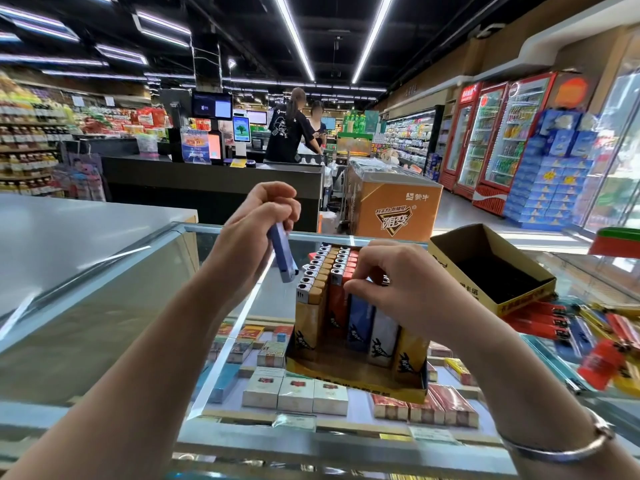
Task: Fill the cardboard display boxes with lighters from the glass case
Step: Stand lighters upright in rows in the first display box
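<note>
Lighter (pixel 282 252) pinched in raised left hand (pixel 258 216); right hand (pixel 391 275) curled on boxed lighters (pixel 332 271).

A blue lighter (pixel 283 253) hangs tilted from the left hand (pixel 256 216); under the right hand (pixel 398 275), a box (pixel 356 381) (nearly full) of upright lighters (pixel 320 282); beyond, an empty box (pixel 491 268).

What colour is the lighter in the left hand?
Blue: the lighter, gripped by the left hand, shows best in the head view.
</note>
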A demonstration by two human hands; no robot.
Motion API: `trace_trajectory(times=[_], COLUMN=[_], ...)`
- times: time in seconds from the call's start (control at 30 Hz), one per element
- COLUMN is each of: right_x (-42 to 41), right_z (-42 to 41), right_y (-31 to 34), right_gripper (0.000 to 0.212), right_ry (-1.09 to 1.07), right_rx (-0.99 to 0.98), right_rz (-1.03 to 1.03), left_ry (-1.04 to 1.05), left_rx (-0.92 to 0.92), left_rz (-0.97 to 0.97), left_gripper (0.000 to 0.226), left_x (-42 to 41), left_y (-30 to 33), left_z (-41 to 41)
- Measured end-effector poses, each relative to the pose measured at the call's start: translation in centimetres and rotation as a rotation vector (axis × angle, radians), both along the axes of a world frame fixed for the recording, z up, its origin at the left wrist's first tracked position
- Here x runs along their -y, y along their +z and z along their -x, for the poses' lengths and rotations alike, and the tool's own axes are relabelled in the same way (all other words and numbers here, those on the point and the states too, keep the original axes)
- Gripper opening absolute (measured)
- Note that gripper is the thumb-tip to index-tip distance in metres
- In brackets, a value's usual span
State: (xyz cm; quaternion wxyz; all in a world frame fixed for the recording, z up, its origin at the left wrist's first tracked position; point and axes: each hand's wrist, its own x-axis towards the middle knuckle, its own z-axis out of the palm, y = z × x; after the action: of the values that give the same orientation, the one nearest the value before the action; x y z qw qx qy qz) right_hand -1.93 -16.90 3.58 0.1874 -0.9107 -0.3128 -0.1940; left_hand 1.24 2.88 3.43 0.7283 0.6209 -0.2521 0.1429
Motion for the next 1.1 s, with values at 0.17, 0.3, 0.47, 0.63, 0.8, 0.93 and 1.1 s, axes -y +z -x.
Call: trace_trajectory(times=[0.17,0.3,0.47,0.63,0.8,0.93,1.1], right_x=[0.0,0.0,0.0,0.0,-0.1,-0.1,0.2], right_z=[0.0,0.2,0.5,0.5,0.6,0.7,0.5], right_y=[0.1,0.1,0.5,0.4,0.3,0.3,0.5], right_gripper=[0.020,0.015,0.008,0.026,0.038,0.046,0.043], right_ry=[-0.007,0.016,0.077,0.085,0.089,0.143,0.195], right_rx=[-0.015,0.023,0.053,-0.034,-0.023,-0.034,-0.066], right_rz=[-0.058,-0.157,-0.478,-0.507,-0.412,-0.394,-0.514], left_ry=[0.057,-0.048,-0.162,-0.219,-0.155,-0.156,-0.166], left_rx=[0.046,-0.016,-0.055,-0.006,0.035,0.082,0.029], left_rz=[-0.010,0.076,0.098,0.007,-0.070,-0.086,0.043], left_gripper=[0.009,0.013,0.011,0.021,0.039,0.030,0.029], left_x=[-0.2,-0.1,0.5,0.9,1.4,2.1,1.5], left_y=[0.2,0.2,0.0,-0.2,-0.4,-0.6,-0.4], left_z=[0.0,0.3,0.4,0.6,0.8,1.1,0.9])
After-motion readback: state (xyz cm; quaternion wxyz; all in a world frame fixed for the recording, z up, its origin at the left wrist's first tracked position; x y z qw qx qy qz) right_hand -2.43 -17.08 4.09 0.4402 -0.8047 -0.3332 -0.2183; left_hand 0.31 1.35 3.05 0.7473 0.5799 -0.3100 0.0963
